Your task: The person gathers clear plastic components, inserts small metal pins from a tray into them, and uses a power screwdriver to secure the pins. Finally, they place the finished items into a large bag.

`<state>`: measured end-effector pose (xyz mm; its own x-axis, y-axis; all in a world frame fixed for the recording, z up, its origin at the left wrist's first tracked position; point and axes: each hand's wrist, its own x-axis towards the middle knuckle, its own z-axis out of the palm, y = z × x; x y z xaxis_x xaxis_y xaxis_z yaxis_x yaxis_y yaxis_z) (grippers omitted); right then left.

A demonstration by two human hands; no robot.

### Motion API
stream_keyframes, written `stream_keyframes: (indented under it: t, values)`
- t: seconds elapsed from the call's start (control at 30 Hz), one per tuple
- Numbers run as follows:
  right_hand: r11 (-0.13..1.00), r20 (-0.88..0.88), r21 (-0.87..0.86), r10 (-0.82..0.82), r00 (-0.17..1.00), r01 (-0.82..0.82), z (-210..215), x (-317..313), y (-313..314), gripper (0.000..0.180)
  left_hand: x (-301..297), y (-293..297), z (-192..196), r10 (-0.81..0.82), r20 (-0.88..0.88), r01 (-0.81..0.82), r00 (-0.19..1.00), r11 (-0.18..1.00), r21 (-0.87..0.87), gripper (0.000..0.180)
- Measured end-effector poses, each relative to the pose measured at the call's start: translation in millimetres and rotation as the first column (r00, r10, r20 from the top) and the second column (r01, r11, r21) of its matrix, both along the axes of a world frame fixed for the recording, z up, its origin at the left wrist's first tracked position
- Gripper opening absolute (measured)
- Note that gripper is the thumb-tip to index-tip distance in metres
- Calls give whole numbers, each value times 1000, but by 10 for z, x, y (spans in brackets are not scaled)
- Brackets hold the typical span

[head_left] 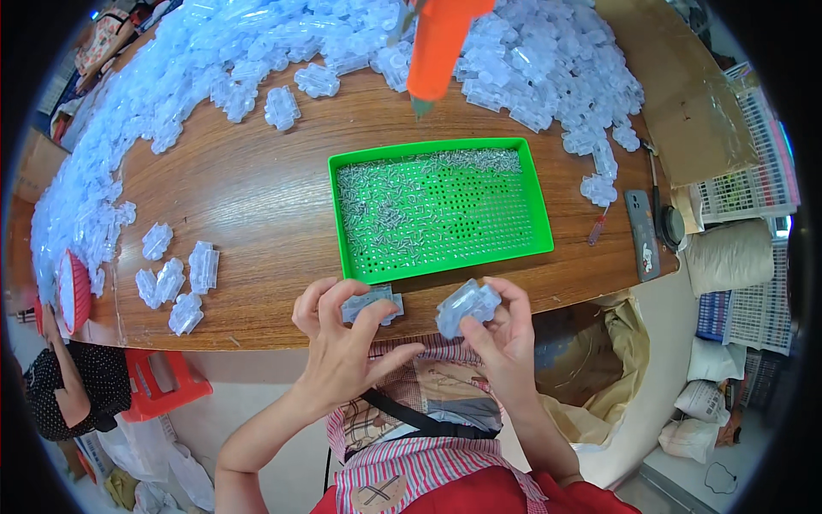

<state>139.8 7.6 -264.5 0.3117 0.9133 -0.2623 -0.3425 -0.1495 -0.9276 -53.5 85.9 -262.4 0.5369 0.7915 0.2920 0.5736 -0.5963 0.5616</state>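
My right hand [509, 338] grips a clear plastic part [467, 307] between thumb and fingers, just above the table's front edge. My left hand [338, 343] has its fingers curved and spread apart. Beside its fingers a second clear part [383, 310] lies on the table, partly hidden by them; I cannot tell whether they touch. Beyond both hands is a shallow green tray [546, 214] of small metal screws, perforated at the bottom. An orange tool [437, 56] with a narrow dark tip hangs over the table behind the tray.
A large heap of clear plastic parts [282, 43] curves around the table's far and left sides. Several loose parts [171, 278] lie at left, near a red basket [77, 291]. A phone [641, 231] is at right. Another person's arm [73, 385] shows at far left, near a red stool [163, 390].
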Motion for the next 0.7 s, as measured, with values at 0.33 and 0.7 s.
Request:
stream_keyframes:
  t: [0.33,0.7]
  values:
    - [974,402,-216,29,915,64,-30,-170,140,44,-102,-3,-421,81,-12,-77,997,978,194,37]
    - [970,727,-210,69,683,125,51,-265,239,47,-185,9,-428,95,56,-105,994,973,206,47]
